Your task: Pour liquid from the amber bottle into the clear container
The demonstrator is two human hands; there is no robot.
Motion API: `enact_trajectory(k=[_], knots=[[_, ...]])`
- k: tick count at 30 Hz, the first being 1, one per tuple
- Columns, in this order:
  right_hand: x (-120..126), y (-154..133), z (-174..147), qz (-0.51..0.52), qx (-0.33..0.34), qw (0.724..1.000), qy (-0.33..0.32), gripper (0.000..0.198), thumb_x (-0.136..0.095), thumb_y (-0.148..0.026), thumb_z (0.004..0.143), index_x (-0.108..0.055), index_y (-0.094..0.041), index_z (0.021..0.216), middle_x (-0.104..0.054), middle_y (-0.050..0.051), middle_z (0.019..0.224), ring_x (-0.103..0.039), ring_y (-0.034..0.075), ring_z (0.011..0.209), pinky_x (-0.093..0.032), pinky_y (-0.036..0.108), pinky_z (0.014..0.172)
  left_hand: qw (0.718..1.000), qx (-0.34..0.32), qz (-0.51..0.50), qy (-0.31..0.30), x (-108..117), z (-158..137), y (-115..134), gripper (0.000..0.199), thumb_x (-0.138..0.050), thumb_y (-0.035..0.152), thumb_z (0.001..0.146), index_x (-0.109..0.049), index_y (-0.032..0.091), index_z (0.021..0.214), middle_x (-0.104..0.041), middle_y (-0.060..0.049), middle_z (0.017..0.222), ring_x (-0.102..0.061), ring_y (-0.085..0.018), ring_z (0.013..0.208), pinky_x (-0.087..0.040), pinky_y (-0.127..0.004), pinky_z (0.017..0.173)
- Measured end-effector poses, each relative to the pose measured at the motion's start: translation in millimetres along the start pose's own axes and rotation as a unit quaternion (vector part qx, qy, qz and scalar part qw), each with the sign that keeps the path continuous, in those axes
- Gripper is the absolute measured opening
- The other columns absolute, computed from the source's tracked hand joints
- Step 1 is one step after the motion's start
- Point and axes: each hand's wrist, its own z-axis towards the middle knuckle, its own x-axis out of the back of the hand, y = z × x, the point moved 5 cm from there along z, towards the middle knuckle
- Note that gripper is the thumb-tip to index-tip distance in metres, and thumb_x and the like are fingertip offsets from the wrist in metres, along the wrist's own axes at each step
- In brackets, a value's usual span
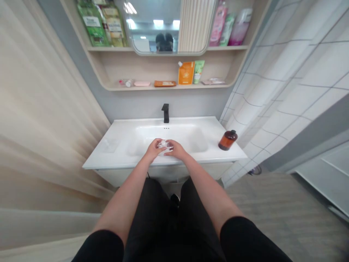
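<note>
Above the front part of the white sink (196,143), both hands meet around a small clear and white plastic object (164,144). Its exact kind is too small to make out, and the fingers cover its sides. My left hand (153,149) grips it from the left with bent fingers. From the right, my right hand (176,149) closes on the same object, thumb toward me. Behind the hands a black faucet (166,113) stands at the sink's back edge.
An amber bottle with a black cap (228,140) stands on the counter's right side. A faint clear, flat item (110,145) lies on the left. Above, a shelf (109,86) holds an orange pouch (186,73), a green tube (198,72) and several bottles beside a mirror (155,22).
</note>
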Motion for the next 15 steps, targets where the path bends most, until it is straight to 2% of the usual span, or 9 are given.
enact_trajectory(k=[5, 11, 15], knots=[[0.6, -0.9, 0.1, -0.005, -0.006, 1.000, 0.001, 0.083, -0.106, -0.041, 0.053, -0.073, -0.026, 0.127, -0.073, 0.004, 0.110, -0.070, 0.024, 0.099, -0.062, 0.040, 0.089, 1.000, 0.010, 0.006, 0.000, -0.2, 0.8, -2.8, 0.053, -0.097, 0.045, 0.062, -0.065, 0.023, 0.098, -0.075, -0.004, 0.106, -0.070, -0.024, 0.105, -0.053, -0.040, 0.099], [0.6, 0.1, 0.3, -0.004, -0.004, 1.000, -0.001, 0.083, -0.105, -0.043, 0.054, -0.072, -0.026, 0.129, -0.074, 0.004, 0.109, -0.070, 0.024, 0.098, -0.062, 0.041, 0.091, 1.000, -0.001, 0.004, -0.015, -0.4, 0.8, -0.6, 0.053, -0.097, 0.039, 0.065, -0.074, 0.022, 0.111, -0.078, -0.006, 0.110, -0.072, -0.026, 0.105, -0.053, -0.041, 0.100], [0.7, 0.8, 0.5, -0.009, -0.011, 1.000, 0.005, 0.083, -0.106, -0.041, 0.053, -0.073, -0.027, 0.128, -0.074, 0.004, 0.110, -0.071, 0.025, 0.101, -0.062, 0.041, 0.092, 1.000, 0.009, -0.002, -0.011, -0.6, 0.1, -0.9, 0.052, -0.097, 0.043, 0.064, -0.073, 0.022, 0.106, -0.078, -0.006, 0.108, -0.072, -0.026, 0.104, -0.054, -0.042, 0.100]])
